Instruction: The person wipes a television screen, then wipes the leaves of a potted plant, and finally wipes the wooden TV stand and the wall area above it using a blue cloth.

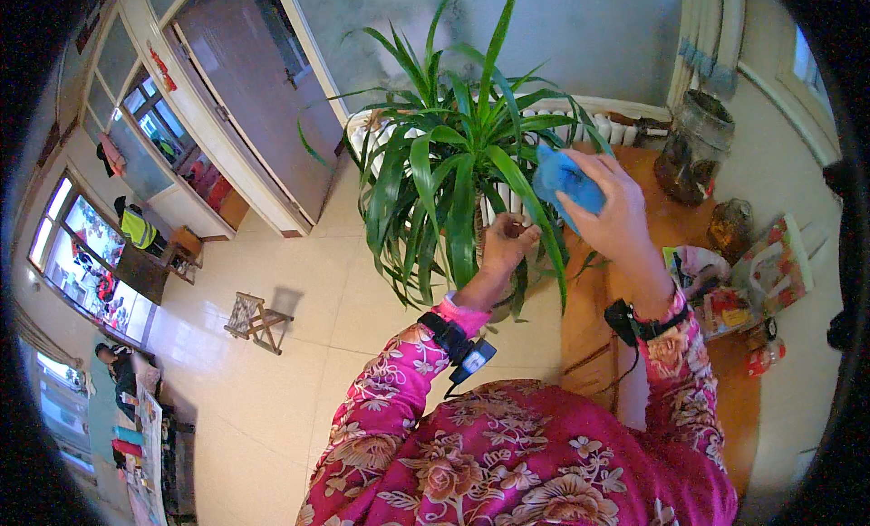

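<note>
A tall potted plant (461, 217) with long, strap-like green leaves stands before me. My right hand (612, 206) grips a crumpled blue cloth (559, 181) at the plant's right side, close to its outer leaves. Lower down, my left hand (501, 246) is among the leaves near the stem, its fingers curled. Whether a leaf is pinched between those fingers cannot be made out. Foliage and my left forearm hide most of the pot.
A white radiator (615, 128) runs behind the plant. On my right, a wooden surface (590, 302) bears a dark pot (697, 145), a jar (731, 225) and several packages (775, 268). A folding stool (257, 322) stands on the tiled floor; a person (122, 376) is at far left.
</note>
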{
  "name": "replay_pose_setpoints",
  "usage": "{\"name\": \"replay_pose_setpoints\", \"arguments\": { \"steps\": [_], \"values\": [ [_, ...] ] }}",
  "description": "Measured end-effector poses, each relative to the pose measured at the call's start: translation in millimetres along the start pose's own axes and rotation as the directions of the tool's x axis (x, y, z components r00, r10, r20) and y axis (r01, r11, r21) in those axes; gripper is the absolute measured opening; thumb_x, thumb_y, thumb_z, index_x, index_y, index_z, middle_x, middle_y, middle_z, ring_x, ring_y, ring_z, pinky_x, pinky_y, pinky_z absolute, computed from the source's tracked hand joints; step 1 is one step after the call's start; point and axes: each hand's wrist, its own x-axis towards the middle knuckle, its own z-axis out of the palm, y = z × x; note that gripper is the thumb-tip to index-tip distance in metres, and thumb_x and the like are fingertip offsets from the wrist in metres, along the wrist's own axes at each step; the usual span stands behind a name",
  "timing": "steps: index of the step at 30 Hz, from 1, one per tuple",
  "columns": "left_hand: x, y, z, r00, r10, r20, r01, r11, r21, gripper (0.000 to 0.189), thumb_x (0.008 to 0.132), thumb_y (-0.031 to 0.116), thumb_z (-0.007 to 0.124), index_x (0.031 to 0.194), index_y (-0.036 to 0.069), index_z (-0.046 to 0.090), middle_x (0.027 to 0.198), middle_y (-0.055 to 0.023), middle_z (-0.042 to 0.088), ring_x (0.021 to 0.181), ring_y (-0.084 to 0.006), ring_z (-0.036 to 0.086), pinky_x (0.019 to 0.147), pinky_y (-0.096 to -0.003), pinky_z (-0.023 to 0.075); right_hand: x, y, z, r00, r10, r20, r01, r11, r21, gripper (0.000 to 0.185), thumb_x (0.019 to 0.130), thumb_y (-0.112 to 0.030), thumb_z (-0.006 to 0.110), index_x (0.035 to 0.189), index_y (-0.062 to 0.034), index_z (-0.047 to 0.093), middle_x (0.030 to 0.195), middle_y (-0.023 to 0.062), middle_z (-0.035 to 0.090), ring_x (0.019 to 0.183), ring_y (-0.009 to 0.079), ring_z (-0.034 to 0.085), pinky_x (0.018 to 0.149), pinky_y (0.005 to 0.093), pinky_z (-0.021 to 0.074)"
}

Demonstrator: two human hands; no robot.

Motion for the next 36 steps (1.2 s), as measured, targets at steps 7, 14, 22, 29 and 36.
{"name": "replay_pose_setpoints", "arguments": {
  "steps": [7, 14, 22, 29, 36],
  "values": [
    [-20.6, 11.3, 4.1, 0.949, 0.056, 0.31, -0.073, 0.996, 0.045, 0.007, 0.097, 0.005, 0.055, 0.101, 0.002, 0.06, 0.094, -0.0071, 0.067, 0.083, -0.0156, 0.064, 0.074, -0.0293, 0.0526, 50.1, 1.0, 64.1, 0.978, -0.174, 0.115, 0.194, 0.961, -0.195, 0.052, 0.071, -0.017, 0.073, 0.121, -0.0175, 0.061, 0.099, 0.0152, 0.06, 0.094, 0.0362, 0.062, 0.077, 0.0465, 0.0528],
    [-42.7, 10.7, -9.6, 0.913, -0.119, 0.39, 0.168, 0.981, -0.093, 0.02, 0.09, -0.004, 0.056, 0.109, -0.001, 0.063, 0.101, -0.0115, 0.069, 0.088, -0.019, 0.067, 0.081, -0.0327, 0.0556, -26.3, 17.3, 55.8, 0.901, -0.084, 0.425, 0.147, 0.982, -0.119, 0.048, 0.074, -0.023, 0.072, 0.121, -0.0173, 0.062, 0.1, 0.0179, 0.06, 0.092, 0.0386, 0.062, 0.077, 0.0474, 0.0532],
    [-83.1, -4.3, -29.9, 0.753, -0.253, 0.608, 0.319, 0.948, -0.001, 0.036, 0.081, -0.007, 0.06, 0.117, 0.001, 0.058, 0.105, -0.0084, 0.068, 0.097, -0.0177, 0.065, 0.09, -0.0339, 0.0512, -91.4, 14.6, 29.8, 0.866, 0.011, 0.499, -0.037, 0.998, 0.043, 0.05, 0.074, -0.023, 0.075, 0.121, -0.0158, 0.064, 0.104, 0.0183, 0.062, 0.091, 0.0391, 0.064, 0.077, 0.0462, 0.0532],
    [-74.0, 12.3, -27.5, 0.798, -0.238, 0.554, 0.169, 0.97, 0.174, 0.023, 0.085, 0.003, 0.062, 0.108, 0.003, 0.063, 0.093, -0.0036, 0.069, 0.082, -0.0142, 0.064, 0.073, -0.0291, 0.0515, -82.9, 20.1, 43.5, 0.956, -0.032, 0.29, 0.003, 0.995, 0.1, 0.05, 0.074, -0.022, 0.076, 0.122, -0.0133, 0.063, 0.103, 0.0189, 0.063, 0.088, 0.0396, 0.063, 0.075, 0.0454, 0.0533],
    [-57.9, 48.0, -34.6, 0.493, -0.384, 0.781, -0.325, 0.751, 0.575, 0.027, 0.091, 0.025, 0.066, 0.105, 0.001, 0.066, 0.082, -0.0074, 0.07, 0.072, -0.0137, 0.067, 0.066, -0.0326, 0.0537, -141.1, 42.7, -3.5, 0.81, 0.156, 0.565, -0.254, 0.962, 0.098, 0.047, 0.073, -0.024, 0.078, 0.117, -0.0103, 0.067, 0.104, 0.0206, 0.066, 0.094, 0.0406, 0.065, 0.082, 0.0433, 0.0541]
  ]
}}
